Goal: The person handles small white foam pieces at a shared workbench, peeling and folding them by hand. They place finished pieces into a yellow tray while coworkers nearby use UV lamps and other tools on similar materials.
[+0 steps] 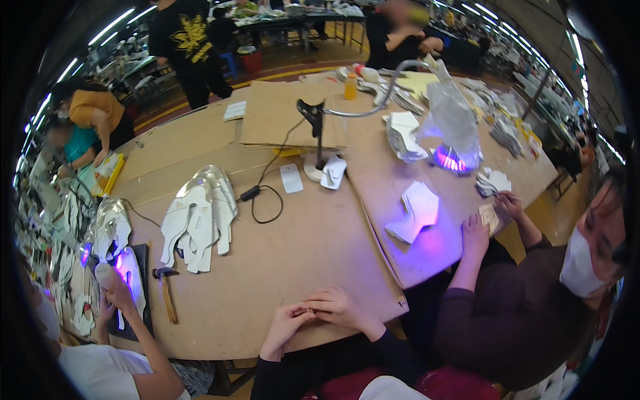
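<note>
Right of one hammer (171, 301), two bare hands met over the near edge of the worktop (293, 263), left hand (292, 325) and right hand (337, 307) with fingers together; whether either grip held anything small could not be told. One fanned stack of white pieces (197, 230), too overlapped to count, lay just beyond the hammer; beyond and farther right of it were one white card (291, 178) and one purple-lit bundle (418, 210).
</note>
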A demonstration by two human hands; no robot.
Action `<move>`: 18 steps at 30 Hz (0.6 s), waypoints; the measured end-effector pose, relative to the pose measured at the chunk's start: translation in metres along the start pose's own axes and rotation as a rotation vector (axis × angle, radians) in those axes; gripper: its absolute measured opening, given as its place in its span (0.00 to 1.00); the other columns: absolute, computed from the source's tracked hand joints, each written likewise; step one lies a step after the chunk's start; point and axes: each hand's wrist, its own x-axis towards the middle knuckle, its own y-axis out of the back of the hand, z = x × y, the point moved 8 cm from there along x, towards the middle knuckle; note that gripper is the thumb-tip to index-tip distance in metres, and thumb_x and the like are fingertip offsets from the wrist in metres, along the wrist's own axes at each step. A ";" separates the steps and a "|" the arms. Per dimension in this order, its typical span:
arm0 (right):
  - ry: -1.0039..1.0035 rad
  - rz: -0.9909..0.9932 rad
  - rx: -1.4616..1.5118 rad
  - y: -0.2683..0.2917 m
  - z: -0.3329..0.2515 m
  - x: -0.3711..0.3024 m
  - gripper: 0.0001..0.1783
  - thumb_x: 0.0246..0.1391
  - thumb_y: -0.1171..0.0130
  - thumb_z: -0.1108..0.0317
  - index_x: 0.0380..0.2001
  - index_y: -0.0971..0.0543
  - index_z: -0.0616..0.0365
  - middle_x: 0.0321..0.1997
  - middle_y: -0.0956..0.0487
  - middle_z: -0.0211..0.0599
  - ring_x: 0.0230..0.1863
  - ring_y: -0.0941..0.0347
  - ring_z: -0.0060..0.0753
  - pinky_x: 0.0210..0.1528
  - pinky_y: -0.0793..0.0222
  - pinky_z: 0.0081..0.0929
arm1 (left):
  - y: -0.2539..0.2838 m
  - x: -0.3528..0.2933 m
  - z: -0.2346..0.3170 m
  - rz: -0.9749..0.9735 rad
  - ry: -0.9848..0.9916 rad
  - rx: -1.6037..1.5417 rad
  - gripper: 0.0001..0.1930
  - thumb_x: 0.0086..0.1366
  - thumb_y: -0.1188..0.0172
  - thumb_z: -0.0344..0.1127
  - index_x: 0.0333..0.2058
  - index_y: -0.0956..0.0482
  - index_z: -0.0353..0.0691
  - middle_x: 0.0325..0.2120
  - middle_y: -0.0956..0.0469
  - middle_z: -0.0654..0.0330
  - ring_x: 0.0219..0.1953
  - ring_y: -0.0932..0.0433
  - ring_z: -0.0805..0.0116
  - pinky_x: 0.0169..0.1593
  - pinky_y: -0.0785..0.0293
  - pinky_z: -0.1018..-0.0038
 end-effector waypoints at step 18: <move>-0.033 0.006 -0.058 0.001 0.001 0.002 0.22 0.48 0.36 0.66 0.50 0.23 0.52 0.53 0.24 0.32 0.51 0.27 0.36 0.54 0.34 0.35 | -0.001 0.001 -0.005 0.048 -0.024 -0.066 0.13 0.66 0.44 0.27 0.47 0.24 0.29 0.41 0.21 0.60 0.43 0.23 0.76 0.49 0.28 0.82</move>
